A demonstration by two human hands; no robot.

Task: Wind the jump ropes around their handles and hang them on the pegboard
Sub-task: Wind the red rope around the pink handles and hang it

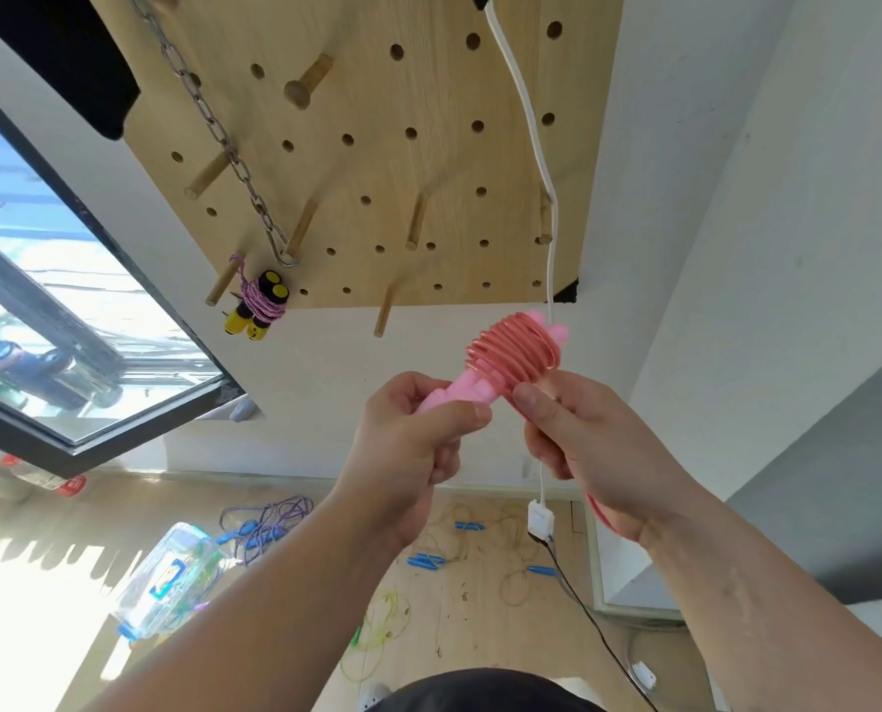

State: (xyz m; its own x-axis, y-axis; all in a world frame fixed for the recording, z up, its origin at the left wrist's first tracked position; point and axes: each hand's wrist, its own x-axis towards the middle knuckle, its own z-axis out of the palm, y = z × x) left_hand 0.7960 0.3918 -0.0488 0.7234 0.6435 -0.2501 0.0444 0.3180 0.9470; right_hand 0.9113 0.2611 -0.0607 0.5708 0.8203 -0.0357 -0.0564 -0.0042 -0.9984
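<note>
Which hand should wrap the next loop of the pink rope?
Probably right. The right hand pinches the pink rope next to its coils, while the left hand grips the pink handles, holding them steady.

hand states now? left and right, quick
left hand: fingers curled round the pink handles.
right hand: pinching the pink rope just below the wound coil.

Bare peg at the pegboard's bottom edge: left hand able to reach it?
Probably yes: nothing lies between the left hand and the peg, though that hand already grips the pink jump rope handles.
</note>
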